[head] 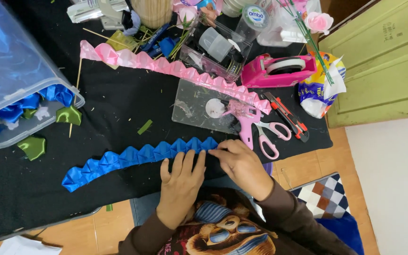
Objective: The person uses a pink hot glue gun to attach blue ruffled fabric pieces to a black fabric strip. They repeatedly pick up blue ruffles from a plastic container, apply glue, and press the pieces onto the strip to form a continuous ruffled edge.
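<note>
Blue folded satin ribbon strip (133, 158) lies along the near edge of the black-covered worktop (119, 113), a row of pointed pleats. Right hand (242, 163) pinches its right end with narrow fingers; left hand (180, 182) lies flat, fingers spread, pressing just beside. Likely light, soft, slippery; pleats could slip loose, so best held at the folds. Beyond: pink pleated strip (166, 66), glue gun (246, 125), scissors (270, 134), tape dispenser (279, 71), clear bin (10, 75). Tiled floor below.
</note>
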